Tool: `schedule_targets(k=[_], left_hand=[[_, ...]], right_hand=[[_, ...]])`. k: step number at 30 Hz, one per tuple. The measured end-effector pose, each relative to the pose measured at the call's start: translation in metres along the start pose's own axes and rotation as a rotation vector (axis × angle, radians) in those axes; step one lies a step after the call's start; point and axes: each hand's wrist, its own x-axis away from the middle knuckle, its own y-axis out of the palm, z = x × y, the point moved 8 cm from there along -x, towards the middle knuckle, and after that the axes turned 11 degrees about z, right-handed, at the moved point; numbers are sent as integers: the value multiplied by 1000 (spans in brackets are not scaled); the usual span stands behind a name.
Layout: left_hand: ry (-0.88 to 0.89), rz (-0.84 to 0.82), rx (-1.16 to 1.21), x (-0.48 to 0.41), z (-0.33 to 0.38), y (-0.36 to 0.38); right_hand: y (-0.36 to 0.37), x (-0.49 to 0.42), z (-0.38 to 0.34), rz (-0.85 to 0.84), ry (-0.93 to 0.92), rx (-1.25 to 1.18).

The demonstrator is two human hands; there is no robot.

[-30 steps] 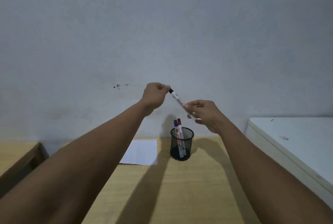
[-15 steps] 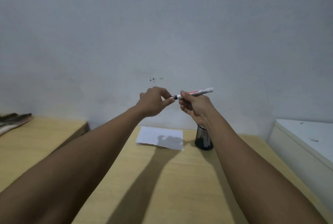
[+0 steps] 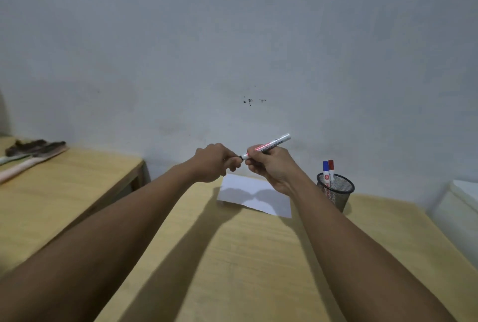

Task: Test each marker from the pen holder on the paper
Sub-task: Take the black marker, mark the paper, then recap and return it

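Note:
My right hand grips a white marker by its barrel and holds it tilted in the air above the sheet of white paper. My left hand pinches the marker's black cap end at the left. The cap itself is mostly hidden in the fingers. A black mesh pen holder stands on the wooden table to the right of the paper. A blue-capped marker and a red-capped marker stand upright in it.
The light wooden table runs toward the grey wall. A second wooden table at the left carries a brush-like object. A white cabinet stands at the right edge.
The view has swung left, so the pen holder now shows right of my hands. The marker went from steeply tilted to nearly level, with both hands staying on it.

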Motion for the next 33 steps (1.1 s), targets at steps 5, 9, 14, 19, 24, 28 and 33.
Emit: schedule_targets(k=[5, 9, 14, 19, 24, 28, 33], left_hand=[[-104, -102, 194, -6, -45, 25], [-144, -96, 360, -18, -61, 40], [-169, -135, 353, -26, -87, 56], [37, 57, -97, -16, -91, 68], [169, 112, -211, 0, -85, 80], [178, 48, -231, 3, -97, 92], [123, 54, -180, 3, -102, 94]], right_hand=[[13, -27, 42, -23, 114, -91], [20, -54, 64, 22, 137, -182], [14, -83, 75, 74, 113, -155], [6, -89, 76, 201, -84, 122], [12, -95, 91, 195, -69, 200], [18, -103, 105, 128, 0, 215], [13, -110, 119, 131, 5, 306]])
